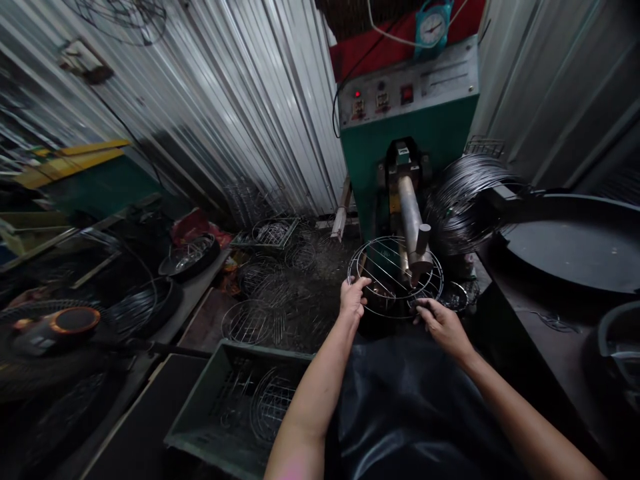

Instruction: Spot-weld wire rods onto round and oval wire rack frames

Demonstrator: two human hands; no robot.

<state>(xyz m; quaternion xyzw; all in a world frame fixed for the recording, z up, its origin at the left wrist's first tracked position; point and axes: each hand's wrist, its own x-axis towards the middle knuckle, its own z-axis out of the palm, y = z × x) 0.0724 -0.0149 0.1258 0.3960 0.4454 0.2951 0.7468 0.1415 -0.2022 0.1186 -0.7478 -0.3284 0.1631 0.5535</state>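
Note:
A round wire rack (381, 272) with parallel cross wires lies between my hands, at the electrode arm (411, 213) of a green spot welding machine (365, 160). My left hand (354, 297) grips the rack's left rim, thumb and forefinger closed on the wire. At the rack's near right edge is my right hand (436, 315), its fingers pinched together around a small dark piece by the rim. What that piece is, I cannot make out. The arm's lower tip stands over the right part of the rack and hides some of its wires.
A coil of wire (467, 197) and a large black round pan (575, 243) are on the right. A green plastic crate (200, 407) with wire racks stands at lower left. Loose wire pieces (300, 300) cover the floor. A teal dial clock (433, 30) sits atop the machine.

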